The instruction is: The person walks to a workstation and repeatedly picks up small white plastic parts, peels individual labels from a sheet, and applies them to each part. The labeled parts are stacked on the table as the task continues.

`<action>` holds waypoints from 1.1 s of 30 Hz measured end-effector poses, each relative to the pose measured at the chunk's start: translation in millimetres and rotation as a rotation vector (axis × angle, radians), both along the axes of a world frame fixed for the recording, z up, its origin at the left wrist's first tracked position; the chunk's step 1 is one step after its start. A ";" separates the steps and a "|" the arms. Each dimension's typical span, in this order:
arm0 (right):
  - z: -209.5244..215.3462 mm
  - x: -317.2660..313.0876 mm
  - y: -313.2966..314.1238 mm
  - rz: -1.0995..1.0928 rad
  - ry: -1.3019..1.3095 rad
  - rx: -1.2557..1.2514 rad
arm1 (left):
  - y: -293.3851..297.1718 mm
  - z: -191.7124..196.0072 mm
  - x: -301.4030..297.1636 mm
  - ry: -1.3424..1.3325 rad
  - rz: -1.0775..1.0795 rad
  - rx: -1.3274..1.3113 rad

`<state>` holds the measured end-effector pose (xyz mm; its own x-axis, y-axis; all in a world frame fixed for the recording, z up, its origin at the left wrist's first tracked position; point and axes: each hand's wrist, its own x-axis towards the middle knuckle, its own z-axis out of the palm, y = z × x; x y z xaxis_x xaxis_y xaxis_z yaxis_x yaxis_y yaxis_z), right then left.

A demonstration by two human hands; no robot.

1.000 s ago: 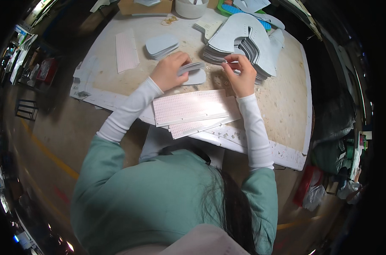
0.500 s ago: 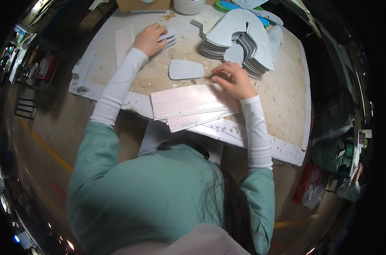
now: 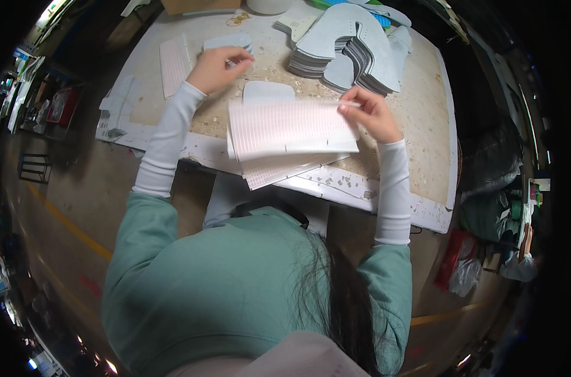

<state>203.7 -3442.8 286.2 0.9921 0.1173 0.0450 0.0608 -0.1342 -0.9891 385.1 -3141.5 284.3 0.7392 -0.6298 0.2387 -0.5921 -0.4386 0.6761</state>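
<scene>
My right hand [image 3: 372, 114] pinches the upper right corner of a white sheet with rows of small pink print [image 3: 285, 125], blurred and lifted at a tilt. Beneath it lie more such printed sheets [image 3: 279, 168] at the table's near edge. The lifted sheet partly covers a rounded grey flat piece [image 3: 268, 92] on the table. My left hand [image 3: 217, 70] hovers in front of a low stack of rounded grey pieces [image 3: 229, 41], its fingers loosely curled. Nothing shows between them.
A tall stack of curved grey cut pieces [image 3: 323, 34] stands at the back right. Another pink-printed strip [image 3: 174, 63] lies at the left. Yellow rubber bands [image 3: 238, 19], a cardboard box [image 3: 201, 5] and a white round container [image 3: 270, 5] are at the back.
My right hand has taken hold of the top printed sheet and raised it. My left hand has come off the small grey stack and moved slightly nearer to me.
</scene>
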 end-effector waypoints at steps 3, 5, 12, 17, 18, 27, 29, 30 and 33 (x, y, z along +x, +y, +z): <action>-18.5 -13.7 11.8 0.034 -0.233 -0.550 | -13.5 -12.7 -6.1 -0.096 -0.211 0.164; -30.3 -26.7 20.9 -0.033 -0.516 -0.872 | -19.8 -17.6 -8.4 -0.100 -0.311 0.284; -35.7 -90.0 -24.3 -0.452 -0.247 -0.170 | -25.1 -15.4 -2.8 0.092 -0.272 0.517; -63.1 -149.1 -105.1 -1.329 -0.432 0.093 | -22.0 -12.4 -19.3 0.125 -0.355 0.266; -71.5 -160.9 -117.1 -1.381 -0.331 0.020 | -22.3 -10.6 -24.2 0.025 -0.342 0.256; -33.3 -155.4 -79.0 -1.388 -0.246 -0.964 | -34.5 1.4 -52.3 -0.027 -0.262 0.313; -14.6 -122.0 -44.3 -1.135 -0.232 -0.555 | -46.2 2.2 -52.8 0.383 -0.335 -0.018; -11.5 -104.0 -23.4 -0.951 -0.187 -0.323 | -54.8 1.5 -55.1 0.618 -0.347 -0.166; -13.2 -57.6 33.1 -0.349 0.020 0.209 | -80.7 -1.0 -64.6 0.776 -0.357 -0.391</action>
